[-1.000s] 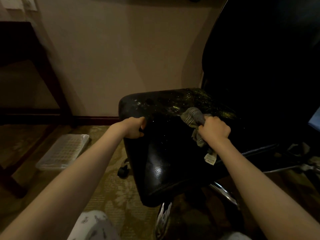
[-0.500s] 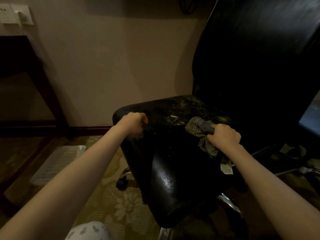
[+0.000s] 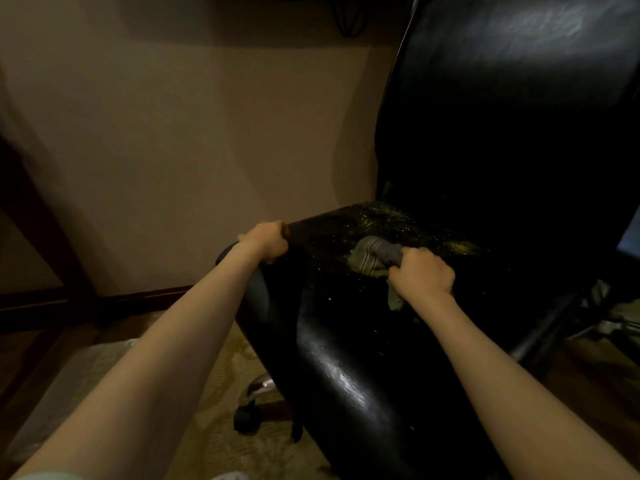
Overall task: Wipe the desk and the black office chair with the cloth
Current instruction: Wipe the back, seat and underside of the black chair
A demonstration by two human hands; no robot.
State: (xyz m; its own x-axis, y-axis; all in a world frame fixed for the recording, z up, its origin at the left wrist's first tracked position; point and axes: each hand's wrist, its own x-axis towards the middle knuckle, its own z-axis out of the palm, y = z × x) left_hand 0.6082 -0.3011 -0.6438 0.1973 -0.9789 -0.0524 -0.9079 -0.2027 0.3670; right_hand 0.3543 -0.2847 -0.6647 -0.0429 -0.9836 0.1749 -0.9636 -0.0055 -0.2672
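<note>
Here the cloth (image 3: 372, 256), a grey striped rag, lies bunched on the seat of the black office chair (image 3: 346, 341), toward the seat's middle. Yellowish specks (image 3: 398, 220) are scattered over the leather just behind it. The right hand (image 3: 422, 275) grips the cloth in a closed fist, fingers curled round the bundle, and a loose end hangs out below the hand against the seat. The left hand (image 3: 265, 242) is clenched on the seat's left edge, fingers wrapped over the rim, well apart from the cloth. Both forearms reach in from the bottom of the view. The chair's tall backrest (image 3: 502, 116) rises at the right, glossy and dark. Below the seat a chrome base arm (image 3: 259, 382) and a black caster (image 3: 246, 419) stand on a patterned carpet (image 3: 214, 445). A plain beige wall (image 3: 207, 150) with a dark skirting board (image 3: 145, 296) stands behind, and a dark wooden leg (image 3: 38, 223) crosses the left edge.
</note>
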